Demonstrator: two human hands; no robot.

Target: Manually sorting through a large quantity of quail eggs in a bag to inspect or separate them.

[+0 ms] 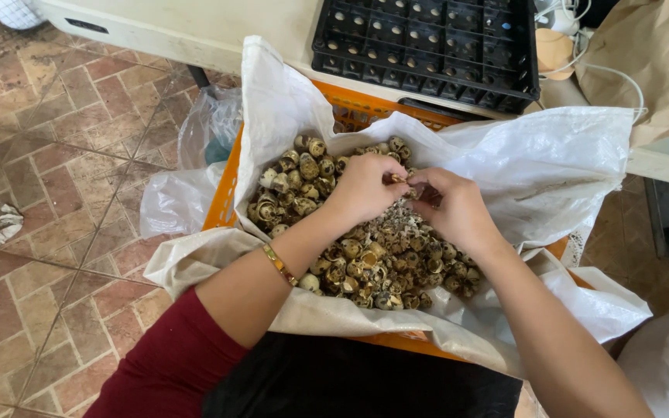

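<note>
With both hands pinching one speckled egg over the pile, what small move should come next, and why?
Probably pull the shell apart and let the pieces fall. Both the left hand and right hand pinch one small speckled egg right above the heap of broken shells in the white sack.

Eggshells [365,255] lie in a sack [551,162] lining a crate [222,193] on the floor [56,139]; a tray [427,46] sits behind on the tabletop [195,27].
</note>
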